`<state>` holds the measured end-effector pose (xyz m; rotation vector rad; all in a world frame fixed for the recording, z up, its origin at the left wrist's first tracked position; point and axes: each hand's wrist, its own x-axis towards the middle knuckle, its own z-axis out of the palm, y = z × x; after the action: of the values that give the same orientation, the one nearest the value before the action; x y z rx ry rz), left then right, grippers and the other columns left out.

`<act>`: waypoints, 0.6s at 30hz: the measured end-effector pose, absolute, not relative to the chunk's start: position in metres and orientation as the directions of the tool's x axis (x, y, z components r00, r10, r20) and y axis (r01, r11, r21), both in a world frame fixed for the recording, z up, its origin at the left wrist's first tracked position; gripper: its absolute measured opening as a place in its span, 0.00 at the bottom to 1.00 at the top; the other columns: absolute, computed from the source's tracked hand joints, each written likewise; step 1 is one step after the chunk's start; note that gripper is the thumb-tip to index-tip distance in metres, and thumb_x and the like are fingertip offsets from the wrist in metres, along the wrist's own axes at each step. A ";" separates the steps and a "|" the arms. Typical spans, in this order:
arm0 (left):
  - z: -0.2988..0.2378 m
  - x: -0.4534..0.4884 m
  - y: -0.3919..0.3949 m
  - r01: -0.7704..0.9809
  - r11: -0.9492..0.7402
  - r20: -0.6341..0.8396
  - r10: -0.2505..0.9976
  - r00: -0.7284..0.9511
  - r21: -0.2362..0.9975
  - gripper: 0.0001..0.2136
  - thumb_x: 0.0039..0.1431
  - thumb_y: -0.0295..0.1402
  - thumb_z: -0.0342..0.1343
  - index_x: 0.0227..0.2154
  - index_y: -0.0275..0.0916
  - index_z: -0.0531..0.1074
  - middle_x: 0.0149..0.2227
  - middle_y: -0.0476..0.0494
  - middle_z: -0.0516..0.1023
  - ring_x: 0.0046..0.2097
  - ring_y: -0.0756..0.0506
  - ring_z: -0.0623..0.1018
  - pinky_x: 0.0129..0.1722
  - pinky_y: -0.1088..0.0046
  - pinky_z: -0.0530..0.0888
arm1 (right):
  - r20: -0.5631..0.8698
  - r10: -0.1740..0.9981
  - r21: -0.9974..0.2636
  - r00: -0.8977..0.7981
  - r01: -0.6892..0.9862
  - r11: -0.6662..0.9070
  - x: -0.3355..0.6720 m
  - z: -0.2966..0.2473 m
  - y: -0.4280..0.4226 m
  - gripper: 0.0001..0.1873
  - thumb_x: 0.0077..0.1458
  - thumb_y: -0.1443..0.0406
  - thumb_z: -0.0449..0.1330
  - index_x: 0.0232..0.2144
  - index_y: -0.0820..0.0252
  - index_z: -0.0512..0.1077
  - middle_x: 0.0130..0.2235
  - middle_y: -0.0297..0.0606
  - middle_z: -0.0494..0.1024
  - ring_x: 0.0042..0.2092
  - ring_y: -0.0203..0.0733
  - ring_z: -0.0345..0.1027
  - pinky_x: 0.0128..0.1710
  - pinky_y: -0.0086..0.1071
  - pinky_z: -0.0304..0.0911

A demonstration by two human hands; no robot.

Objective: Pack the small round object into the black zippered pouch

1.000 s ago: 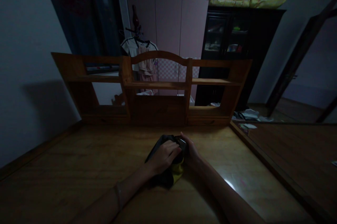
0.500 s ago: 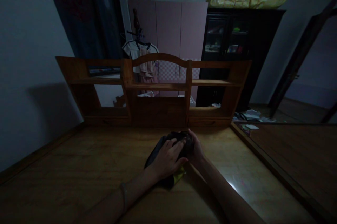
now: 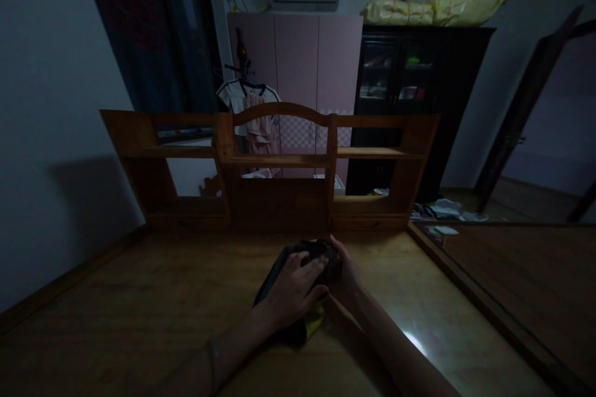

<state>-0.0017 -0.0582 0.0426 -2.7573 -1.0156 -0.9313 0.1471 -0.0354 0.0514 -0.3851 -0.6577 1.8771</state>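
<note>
While the left hand [image 3: 293, 288] lies palm down over a black-and-yellow cloth [image 3: 295, 333], its fingers loosely bent and reaching to a dark object [image 3: 332, 258], the right hand [image 3: 347, 278] is curled around that object from the right. Whether the left hand also pinches the cloth cannot be told, and the object is too dim to identify. Both are over the middle of the wooden worktop [image 3: 186, 297], the cloth's yellow part showing below the left thumb. A wristband [image 3: 215, 353] circles the left wrist. At the worktop's far edge stands a wooden shelf unit [image 3: 274, 161] with an arched centre rail. Behind it are a pink wardrobe [image 3: 295, 61] and a black glass-fronted cabinet [image 3: 456, 74] topped with yellow bags [image 3: 465, 9].
</note>
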 end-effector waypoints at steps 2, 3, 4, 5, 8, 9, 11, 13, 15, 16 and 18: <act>0.045 -0.002 -0.057 0.600 -0.788 0.554 0.562 0.614 0.135 0.21 0.63 0.40 0.48 0.56 0.38 0.61 0.55 0.42 0.69 0.53 0.36 0.63 0.54 0.56 0.60 | 0.039 0.915 -0.596 -0.401 -0.745 -0.301 0.146 0.048 -0.034 0.20 0.55 0.52 0.55 0.36 0.61 0.76 0.35 0.38 0.81 0.38 0.42 0.74 0.44 0.32 0.66; 0.046 -0.002 -0.057 0.599 -0.790 0.549 0.561 0.620 0.132 0.21 0.63 0.40 0.48 0.56 0.38 0.62 0.55 0.42 0.69 0.53 0.36 0.63 0.53 0.56 0.61 | 0.039 0.915 -0.589 -0.400 -0.749 -0.303 0.146 0.046 -0.032 0.20 0.55 0.52 0.55 0.36 0.62 0.76 0.35 0.39 0.81 0.39 0.42 0.74 0.45 0.32 0.65; 0.047 -0.002 -0.056 0.601 -0.789 0.544 0.562 0.623 0.128 0.20 0.63 0.40 0.47 0.55 0.38 0.63 0.54 0.42 0.70 0.52 0.36 0.63 0.53 0.56 0.61 | 0.040 0.918 -0.581 -0.395 -0.756 -0.300 0.146 0.044 -0.031 0.20 0.55 0.52 0.55 0.35 0.63 0.77 0.36 0.39 0.81 0.39 0.42 0.74 0.46 0.32 0.65; 0.048 -0.002 -0.056 0.604 -0.788 0.538 0.563 0.627 0.122 0.20 0.63 0.40 0.47 0.55 0.38 0.63 0.54 0.42 0.70 0.52 0.37 0.63 0.53 0.56 0.61 | 0.044 0.919 -0.572 -0.391 -0.764 -0.297 0.146 0.041 -0.029 0.20 0.54 0.52 0.56 0.34 0.63 0.77 0.36 0.40 0.81 0.40 0.42 0.74 0.47 0.32 0.64; 0.053 -0.003 -0.054 0.609 -0.787 0.514 0.563 0.647 0.096 0.19 0.63 0.41 0.47 0.54 0.38 0.63 0.52 0.43 0.72 0.51 0.38 0.65 0.52 0.58 0.62 | 0.054 0.924 -0.539 -0.378 -0.791 -0.291 0.145 0.032 -0.021 0.18 0.54 0.54 0.57 0.33 0.64 0.77 0.34 0.39 0.81 0.37 0.42 0.74 0.45 0.33 0.65; 0.055 -0.003 -0.053 0.606 -0.790 0.507 0.559 0.656 0.088 0.18 0.63 0.41 0.47 0.53 0.39 0.63 0.51 0.43 0.72 0.50 0.39 0.66 0.51 0.59 0.63 | 0.053 0.926 -0.530 -0.373 -0.796 -0.291 0.146 0.029 -0.019 0.18 0.54 0.54 0.57 0.34 0.64 0.77 0.34 0.39 0.81 0.37 0.42 0.74 0.44 0.33 0.65; 0.060 -0.002 -0.050 0.596 -0.799 0.505 0.547 0.668 0.078 0.17 0.64 0.40 0.47 0.52 0.39 0.64 0.48 0.43 0.73 0.47 0.40 0.67 0.49 0.61 0.64 | 0.046 0.938 -0.521 -0.344 -0.809 -0.272 0.146 0.024 -0.014 0.16 0.53 0.55 0.59 0.34 0.63 0.77 0.35 0.39 0.81 0.37 0.42 0.74 0.42 0.33 0.65; 0.063 0.000 -0.045 0.583 -0.809 0.518 0.530 0.671 0.072 0.14 0.64 0.40 0.47 0.48 0.39 0.66 0.45 0.43 0.74 0.45 0.42 0.68 0.46 0.63 0.65 | 0.043 0.950 -0.516 -0.308 -0.821 -0.243 0.146 0.020 -0.012 0.14 0.52 0.56 0.60 0.35 0.61 0.77 0.35 0.37 0.81 0.37 0.42 0.74 0.42 0.33 0.65; 0.063 0.003 -0.041 0.568 -0.821 0.536 0.508 0.674 0.065 0.11 0.64 0.39 0.46 0.42 0.38 0.68 0.42 0.42 0.74 0.43 0.42 0.69 0.44 0.64 0.66 | 0.041 0.958 -0.524 -0.284 -0.823 -0.221 0.145 0.017 -0.010 0.14 0.52 0.57 0.61 0.37 0.59 0.76 0.34 0.36 0.81 0.38 0.42 0.74 0.43 0.34 0.65; 0.061 0.004 -0.040 0.562 -0.825 0.547 0.499 0.672 0.063 0.11 0.64 0.38 0.45 0.39 0.38 0.68 0.40 0.42 0.75 0.42 0.42 0.69 0.43 0.64 0.66 | 0.040 0.962 -0.532 -0.268 -0.821 -0.207 0.145 0.016 -0.010 0.14 0.51 0.58 0.61 0.38 0.59 0.76 0.34 0.36 0.80 0.37 0.42 0.73 0.43 0.34 0.65; 0.056 0.006 -0.038 0.554 -0.829 0.569 0.489 0.661 0.068 0.11 0.65 0.36 0.43 0.36 0.37 0.69 0.37 0.41 0.74 0.42 0.42 0.69 0.43 0.63 0.66 | 0.040 0.971 -0.562 -0.235 -0.809 -0.173 0.144 0.015 -0.011 0.14 0.51 0.59 0.62 0.40 0.58 0.75 0.34 0.36 0.80 0.38 0.42 0.73 0.43 0.33 0.65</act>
<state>0.0056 -0.0378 0.0560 -2.7609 -0.8700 -0.8965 0.1442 -0.0106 0.0154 -0.3876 -0.5647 1.7359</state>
